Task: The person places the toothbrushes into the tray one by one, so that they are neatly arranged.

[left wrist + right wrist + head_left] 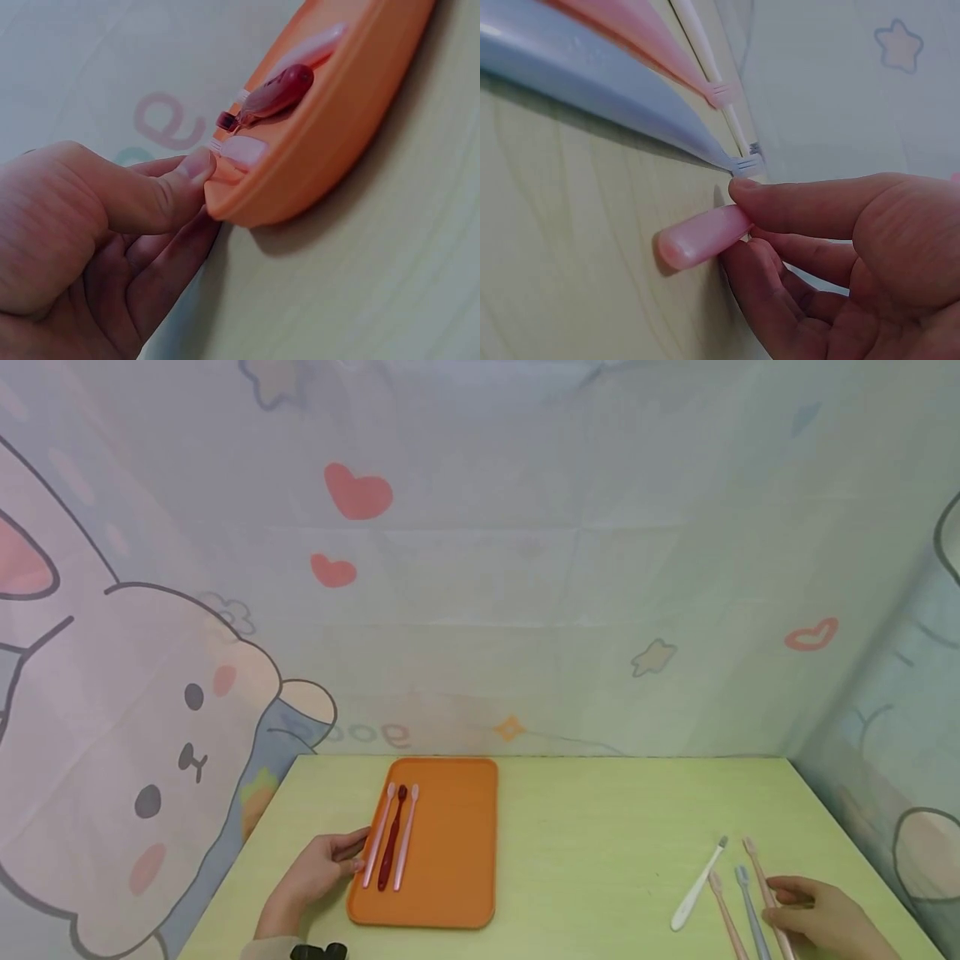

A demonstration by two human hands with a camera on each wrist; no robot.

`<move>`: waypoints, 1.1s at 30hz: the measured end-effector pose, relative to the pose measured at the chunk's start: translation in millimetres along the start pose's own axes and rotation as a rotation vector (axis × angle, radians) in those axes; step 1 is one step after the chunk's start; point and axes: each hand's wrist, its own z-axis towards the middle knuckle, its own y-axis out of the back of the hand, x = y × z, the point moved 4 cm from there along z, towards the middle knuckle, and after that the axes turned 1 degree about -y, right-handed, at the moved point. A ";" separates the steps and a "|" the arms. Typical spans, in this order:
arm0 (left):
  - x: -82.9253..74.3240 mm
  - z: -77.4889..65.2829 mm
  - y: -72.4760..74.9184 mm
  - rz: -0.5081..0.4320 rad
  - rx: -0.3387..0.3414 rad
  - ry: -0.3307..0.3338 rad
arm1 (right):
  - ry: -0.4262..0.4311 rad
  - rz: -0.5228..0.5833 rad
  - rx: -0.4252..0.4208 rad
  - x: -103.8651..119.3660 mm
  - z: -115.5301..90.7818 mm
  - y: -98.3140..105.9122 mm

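My left hand (pixel 318 868) grips the left edge of an orange tray (pixel 450 843), thumb on the rim and the other fingers along its outer side. On the tray's left part lie a dark red toothbrush (pixel 392 843) and two pink ones, side by side with heads pointing away. At the right of the table, my right hand (pixel 825 914) pinches a pink toothbrush (pixel 709 236) by its handle between thumb and fingers. To that hand's left lie a blue toothbrush (pixel 752 910), a peach-pink toothbrush (pixel 725 910) and a white toothbrush (pixel 693 893).
The pale green-yellow table (pixel 585 835) stretches between the tray and the loose toothbrushes. A printed cloth (pixel 510 610) with hearts, stars and a rabbit rises behind the table and along its sides.
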 end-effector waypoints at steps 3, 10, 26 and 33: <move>-0.9 -0.3 0.6 -0.011 0.014 -0.017 | -0.044 0.037 -0.001 -1.9 1.7 -1.1; 1.3 -0.7 -0.6 -0.005 0.000 -0.010 | -0.064 0.064 0.002 -4.3 2.6 -1.3; -5.4 -1.4 -0.6 0.020 -0.003 -0.026 | -0.089 0.045 -0.012 -1.5 5.2 1.6; -3.3 -1.0 -1.2 0.017 -0.006 -0.021 | -0.116 0.091 -0.020 -3.2 2.6 1.4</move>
